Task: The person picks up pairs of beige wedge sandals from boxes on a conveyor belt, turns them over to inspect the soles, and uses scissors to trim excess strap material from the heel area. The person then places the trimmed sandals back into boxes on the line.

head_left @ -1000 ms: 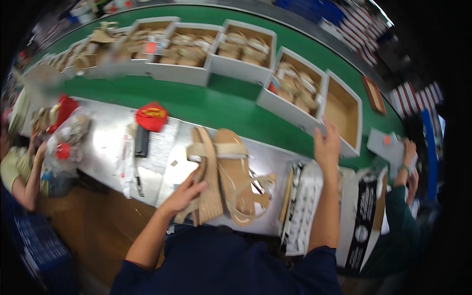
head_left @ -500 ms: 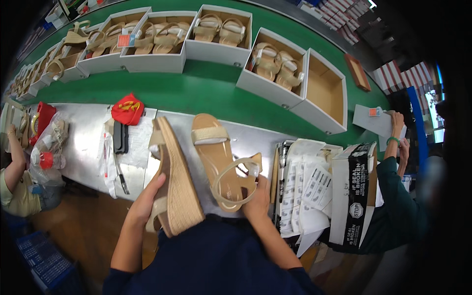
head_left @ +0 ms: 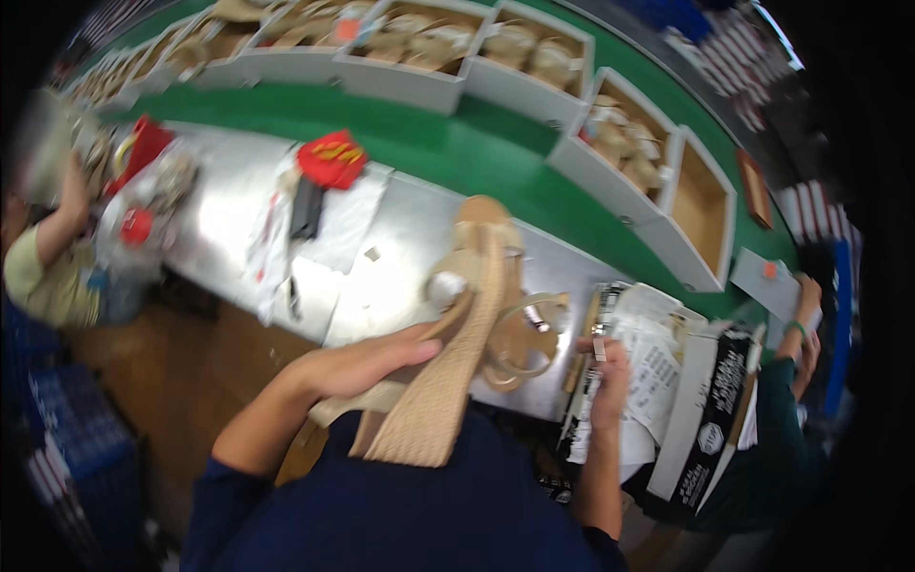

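Half a second on, the right hand [head_left: 610, 381] has left the ankle strap of the flat-lying wedge sandal [head_left: 519, 357] and stands just to its right, while the held wedge sandal [head_left: 459, 367] has swung across so that it partly covers its mate. Gripped around its heel end by the left hand [head_left: 374, 364], thumb along the side, the held sandal tilts over the table's near edge, woven wedge toward the person, toe pointing to the far edge. Whether the two sandals touch, I cannot tell. Its mate lies on the metal table [head_left: 400, 286], toward the right end of the near edge. Bent fingers on the right hand show a small pale piece [head_left: 599, 350], too blurred to name; I cannot tell whether they pinch it.

Beside that hand, papers [head_left: 653, 357] fill the table's right end, next to a black-and-white carton [head_left: 710, 419]. By the far edge lie a red cloth bundle [head_left: 332, 160], a black case [head_left: 306, 210] and a white sheet [head_left: 355, 214]. Beyond that edge, white shoeboxes [head_left: 600, 181] of sandals line a green surface [head_left: 534, 195]. At its right end, a co-worker's hand [head_left: 808, 297] touches a grey panel [head_left: 765, 286].
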{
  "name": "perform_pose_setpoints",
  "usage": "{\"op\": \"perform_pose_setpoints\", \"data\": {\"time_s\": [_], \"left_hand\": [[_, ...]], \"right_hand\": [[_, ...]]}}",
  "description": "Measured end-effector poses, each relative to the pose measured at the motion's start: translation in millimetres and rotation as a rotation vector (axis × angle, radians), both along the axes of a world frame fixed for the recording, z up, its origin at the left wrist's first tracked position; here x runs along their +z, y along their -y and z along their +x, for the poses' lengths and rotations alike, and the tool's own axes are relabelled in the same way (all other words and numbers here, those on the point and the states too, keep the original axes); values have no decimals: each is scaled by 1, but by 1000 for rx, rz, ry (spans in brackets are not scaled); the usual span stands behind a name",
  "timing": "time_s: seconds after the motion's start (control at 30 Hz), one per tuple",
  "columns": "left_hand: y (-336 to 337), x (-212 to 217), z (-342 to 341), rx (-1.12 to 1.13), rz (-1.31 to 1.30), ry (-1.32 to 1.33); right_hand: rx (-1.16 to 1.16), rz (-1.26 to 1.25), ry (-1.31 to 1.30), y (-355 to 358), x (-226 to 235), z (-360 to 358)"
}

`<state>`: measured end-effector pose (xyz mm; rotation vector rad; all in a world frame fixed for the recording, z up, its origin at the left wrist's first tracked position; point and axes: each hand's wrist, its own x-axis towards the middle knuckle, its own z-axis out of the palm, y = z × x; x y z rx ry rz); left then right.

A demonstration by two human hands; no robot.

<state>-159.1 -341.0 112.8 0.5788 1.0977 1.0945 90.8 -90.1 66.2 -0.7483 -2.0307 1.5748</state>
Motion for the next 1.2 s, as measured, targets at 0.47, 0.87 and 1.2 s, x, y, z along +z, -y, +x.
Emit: {"op": "perform_pose_setpoints", "data": {"time_s": [0.47, 0.87, 1.2], "left_hand": [[-1, 49, 3, -108, 149, -203], [-3, 18, 16, -123, 55, -275], [-6, 20, 21, -157, 11, -331]], "right_hand": [[782, 1321, -224, 58, 110, -81], [791, 1296, -207, 68, 109, -85], [795, 1427, -288, 66, 108, -80]]}}
